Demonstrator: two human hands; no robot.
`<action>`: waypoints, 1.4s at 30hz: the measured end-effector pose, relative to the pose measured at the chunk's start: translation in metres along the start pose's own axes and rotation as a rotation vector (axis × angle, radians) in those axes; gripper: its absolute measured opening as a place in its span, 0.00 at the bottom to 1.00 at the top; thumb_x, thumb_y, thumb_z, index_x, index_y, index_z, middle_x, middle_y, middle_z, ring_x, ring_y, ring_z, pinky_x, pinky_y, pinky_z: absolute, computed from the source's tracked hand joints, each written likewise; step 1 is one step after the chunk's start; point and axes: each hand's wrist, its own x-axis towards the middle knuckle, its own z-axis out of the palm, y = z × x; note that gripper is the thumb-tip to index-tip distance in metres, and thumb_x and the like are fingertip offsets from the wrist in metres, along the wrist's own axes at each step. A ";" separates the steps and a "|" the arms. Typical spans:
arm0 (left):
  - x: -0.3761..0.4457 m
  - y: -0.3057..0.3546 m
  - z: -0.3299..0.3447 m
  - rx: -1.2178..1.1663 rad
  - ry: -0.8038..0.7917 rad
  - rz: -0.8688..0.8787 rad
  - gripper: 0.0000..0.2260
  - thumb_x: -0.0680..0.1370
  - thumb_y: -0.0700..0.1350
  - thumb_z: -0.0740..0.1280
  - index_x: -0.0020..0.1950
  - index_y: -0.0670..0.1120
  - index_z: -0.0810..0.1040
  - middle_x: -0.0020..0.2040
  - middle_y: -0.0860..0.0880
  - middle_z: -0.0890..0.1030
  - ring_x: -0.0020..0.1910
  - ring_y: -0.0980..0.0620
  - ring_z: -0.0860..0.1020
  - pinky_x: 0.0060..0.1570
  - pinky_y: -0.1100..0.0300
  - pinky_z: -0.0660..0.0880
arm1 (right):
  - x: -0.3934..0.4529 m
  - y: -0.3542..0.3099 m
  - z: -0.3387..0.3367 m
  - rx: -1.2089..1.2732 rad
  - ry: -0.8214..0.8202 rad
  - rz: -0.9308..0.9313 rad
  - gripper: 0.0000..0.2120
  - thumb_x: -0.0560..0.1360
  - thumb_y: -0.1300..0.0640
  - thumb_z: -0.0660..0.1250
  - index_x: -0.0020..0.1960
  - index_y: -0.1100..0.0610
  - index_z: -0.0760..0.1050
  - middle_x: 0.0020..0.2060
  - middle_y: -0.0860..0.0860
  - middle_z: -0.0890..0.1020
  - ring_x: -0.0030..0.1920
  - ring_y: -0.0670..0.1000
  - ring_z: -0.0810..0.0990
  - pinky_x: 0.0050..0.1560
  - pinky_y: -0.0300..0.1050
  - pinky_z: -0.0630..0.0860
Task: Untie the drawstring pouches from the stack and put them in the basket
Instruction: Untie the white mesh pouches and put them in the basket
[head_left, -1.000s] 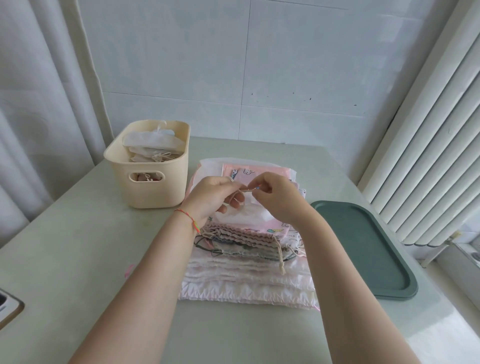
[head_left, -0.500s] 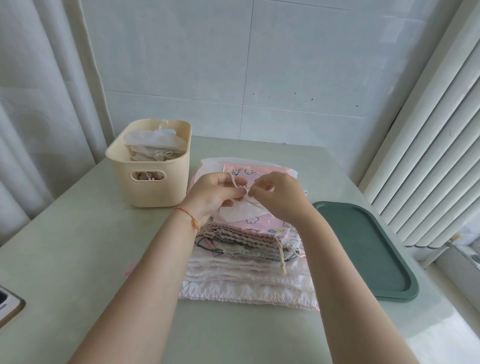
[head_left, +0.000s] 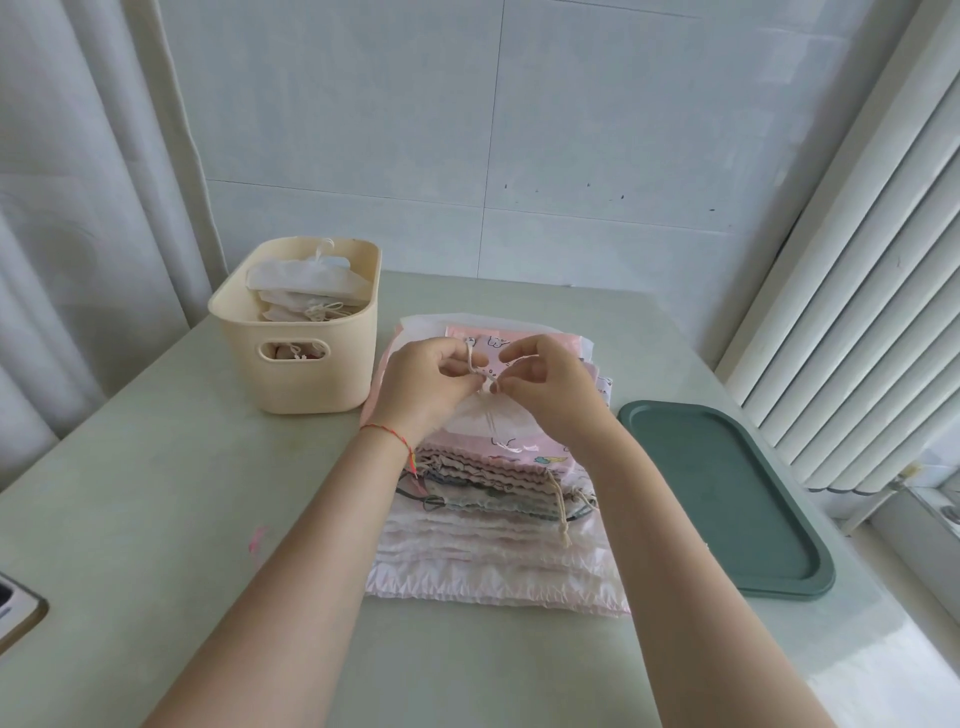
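Head view: drawstring (head_left: 480, 371) pinched between fingers (head_left: 467, 382) of both hands

No words, nos. or brand names can be read anywhere. The pink pouch (head_left: 524, 338) on top of the stack has little cartoon drawings on it, but no letters I can make out; the marks are too small & blurry. The cream basket (head_left: 296, 364) has no label on its side. The green tray (head_left: 727, 493) has no sign or writing on it. A thing at the left edge of the surface (head_left: 15, 613) is cut off, and no text shows on it.
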 end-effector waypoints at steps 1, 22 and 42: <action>0.000 0.001 0.002 0.003 0.014 0.016 0.08 0.72 0.38 0.73 0.42 0.51 0.83 0.38 0.53 0.83 0.35 0.61 0.78 0.37 0.66 0.73 | 0.000 0.000 0.000 0.018 0.006 0.014 0.10 0.75 0.64 0.67 0.53 0.53 0.75 0.42 0.52 0.85 0.47 0.52 0.83 0.49 0.47 0.78; 0.001 -0.002 -0.003 0.012 -0.169 -0.078 0.06 0.78 0.46 0.69 0.47 0.45 0.82 0.41 0.48 0.83 0.40 0.43 0.81 0.28 0.54 0.80 | 0.001 0.003 -0.001 -0.119 0.004 0.025 0.12 0.73 0.66 0.66 0.54 0.54 0.76 0.39 0.50 0.79 0.38 0.47 0.75 0.37 0.37 0.71; 0.000 0.001 -0.003 -0.054 -0.169 0.011 0.05 0.78 0.40 0.69 0.43 0.47 0.82 0.37 0.49 0.84 0.36 0.54 0.81 0.39 0.60 0.80 | 0.000 0.006 -0.011 -0.145 -0.310 0.194 0.13 0.74 0.61 0.61 0.49 0.52 0.84 0.36 0.46 0.79 0.38 0.47 0.73 0.42 0.40 0.70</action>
